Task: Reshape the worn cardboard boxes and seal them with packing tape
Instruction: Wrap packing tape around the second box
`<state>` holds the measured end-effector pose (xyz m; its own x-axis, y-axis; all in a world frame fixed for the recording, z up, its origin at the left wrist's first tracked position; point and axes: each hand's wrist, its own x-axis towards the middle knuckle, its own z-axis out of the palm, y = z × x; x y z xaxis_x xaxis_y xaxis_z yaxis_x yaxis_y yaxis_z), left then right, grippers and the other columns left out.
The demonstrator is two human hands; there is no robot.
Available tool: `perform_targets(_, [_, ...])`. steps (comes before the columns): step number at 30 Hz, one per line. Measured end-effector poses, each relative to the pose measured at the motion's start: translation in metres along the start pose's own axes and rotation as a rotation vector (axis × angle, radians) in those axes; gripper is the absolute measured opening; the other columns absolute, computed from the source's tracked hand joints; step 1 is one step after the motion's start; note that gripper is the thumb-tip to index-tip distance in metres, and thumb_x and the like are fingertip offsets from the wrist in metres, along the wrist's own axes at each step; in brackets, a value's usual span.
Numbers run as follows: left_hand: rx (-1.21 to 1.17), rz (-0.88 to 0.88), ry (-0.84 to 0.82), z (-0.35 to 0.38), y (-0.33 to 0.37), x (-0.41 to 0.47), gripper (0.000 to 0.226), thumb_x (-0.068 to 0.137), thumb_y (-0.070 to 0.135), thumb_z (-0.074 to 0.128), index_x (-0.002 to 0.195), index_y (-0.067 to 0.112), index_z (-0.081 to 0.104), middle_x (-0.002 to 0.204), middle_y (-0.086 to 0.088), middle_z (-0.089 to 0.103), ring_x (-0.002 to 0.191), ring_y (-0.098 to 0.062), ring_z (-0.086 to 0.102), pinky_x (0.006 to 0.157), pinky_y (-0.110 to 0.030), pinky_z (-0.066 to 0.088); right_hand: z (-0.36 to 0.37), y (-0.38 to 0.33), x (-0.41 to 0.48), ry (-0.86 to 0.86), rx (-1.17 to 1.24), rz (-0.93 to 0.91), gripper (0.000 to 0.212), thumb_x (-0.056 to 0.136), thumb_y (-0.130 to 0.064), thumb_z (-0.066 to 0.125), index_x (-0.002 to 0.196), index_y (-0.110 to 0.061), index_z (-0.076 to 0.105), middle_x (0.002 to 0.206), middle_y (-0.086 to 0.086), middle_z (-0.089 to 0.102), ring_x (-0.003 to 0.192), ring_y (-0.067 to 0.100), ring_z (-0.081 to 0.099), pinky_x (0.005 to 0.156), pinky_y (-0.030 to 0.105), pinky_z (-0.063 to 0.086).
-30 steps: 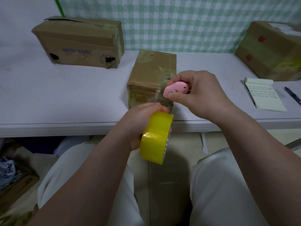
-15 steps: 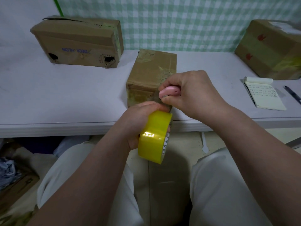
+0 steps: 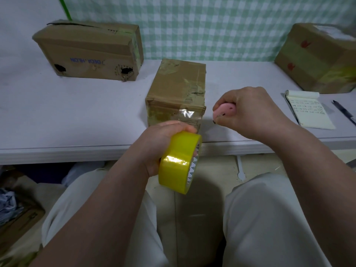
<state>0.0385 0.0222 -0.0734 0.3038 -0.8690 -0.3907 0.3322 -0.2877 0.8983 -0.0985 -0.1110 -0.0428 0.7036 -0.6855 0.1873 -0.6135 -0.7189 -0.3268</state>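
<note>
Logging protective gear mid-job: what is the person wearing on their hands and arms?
Nothing: the left hand and right hand are ungloved, with no rings, watch or bands showing. Both forearms are bare, with no sleeve reaching into view.

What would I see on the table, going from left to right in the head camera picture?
Long box with holes → small taped box → notepad → pen.
</note>
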Motion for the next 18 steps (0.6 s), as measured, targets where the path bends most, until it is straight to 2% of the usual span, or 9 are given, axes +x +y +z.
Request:
perform_targets(2, [-0.001, -0.006, -0.021, 0.000, 0.000, 0.000, 0.015, 0.085, 0.013, 0.061, 0.096, 0.006, 0.070, 0.068, -0.009, 0.069, 0.055, -0.022, 0.067, 0.050, -0.031, 0.056, 0.010, 0.009, 0.002, 0.036, 0.011, 0.063, 0.017, 0.086, -0.016, 0.058, 0.092, -0.021, 0.073, 0.094, -0.004, 0.071, 0.090, 0.017, 0.060, 0.078, 0.029, 0.046])
perform_targets(6, [-0.010, -0.031, -0.035, -0.001, -0.001, 0.001, 0.016, 0.087, 0.014, 0.060, 0.093, 0.005, 0.072, 0.076, -0.013, 0.070, 0.059, -0.024, 0.067, 0.055, -0.034, 0.057, 0.041, 0.033, 0.008, 0.067, 0.105, 0.214, 0.020, 0.091, -0.019, 0.054, 0.102, -0.017, 0.070, 0.105, 0.000, 0.070, 0.099, 0.019, 0.058, 0.070, 0.015, 0.029])
perform_targets(8, [0.017, -0.039, -0.039, -0.003, -0.002, 0.003, 0.016, 0.088, 0.015, 0.060, 0.092, 0.007, 0.073, 0.081, -0.012, 0.071, 0.063, -0.024, 0.067, 0.057, -0.033, 0.058, 0.056, 0.043, 0.010, 0.040, 0.126, 0.262, 0.022, 0.092, -0.021, 0.054, 0.105, -0.014, 0.069, 0.110, 0.002, 0.069, 0.104, 0.022, 0.057, 0.069, 0.015, 0.025])
perform_targets(11, [0.047, -0.057, -0.048, -0.003, -0.003, 0.004, 0.018, 0.088, 0.017, 0.060, 0.096, 0.007, 0.072, 0.087, -0.013, 0.070, 0.067, -0.023, 0.067, 0.057, -0.032, 0.057, 0.068, 0.051, 0.009, 0.069, 0.108, 0.363, 0.034, 0.092, -0.029, 0.057, 0.124, -0.018, 0.060, 0.128, 0.009, 0.055, 0.121, 0.028, 0.043, 0.090, 0.027, 0.029])
perform_targets(13, [0.057, -0.059, -0.061, -0.003, -0.003, 0.004, 0.019, 0.084, 0.017, 0.062, 0.097, 0.006, 0.071, 0.091, -0.015, 0.069, 0.068, -0.024, 0.066, 0.058, -0.032, 0.057, 0.068, 0.047, 0.005, 0.177, 0.153, 0.406, 0.044, 0.090, -0.032, 0.060, 0.132, -0.022, 0.053, 0.133, 0.012, 0.044, 0.126, 0.030, 0.034, 0.098, 0.031, 0.030])
perform_targets(16, [0.037, -0.057, -0.080, -0.002, -0.003, 0.004, 0.040, 0.061, 0.023, 0.067, 0.096, 0.004, 0.071, 0.093, -0.020, 0.067, 0.069, -0.026, 0.066, 0.058, -0.032, 0.057, 0.062, 0.029, -0.001, 0.430, 0.254, 0.184, 0.037, 0.088, -0.032, 0.059, 0.124, -0.022, 0.061, 0.121, 0.009, 0.051, 0.116, 0.025, 0.042, 0.092, 0.023, 0.030])
perform_targets(18, [0.043, -0.046, -0.090, -0.002, -0.004, 0.006, 0.043, 0.057, 0.026, 0.066, 0.094, 0.004, 0.071, 0.095, -0.021, 0.066, 0.074, -0.028, 0.065, 0.060, -0.032, 0.057, 0.058, 0.012, -0.006, 0.531, 0.282, -0.016, 0.031, 0.086, -0.034, 0.058, 0.113, -0.021, 0.068, 0.109, 0.005, 0.055, 0.106, 0.019, 0.045, 0.086, 0.022, 0.034])
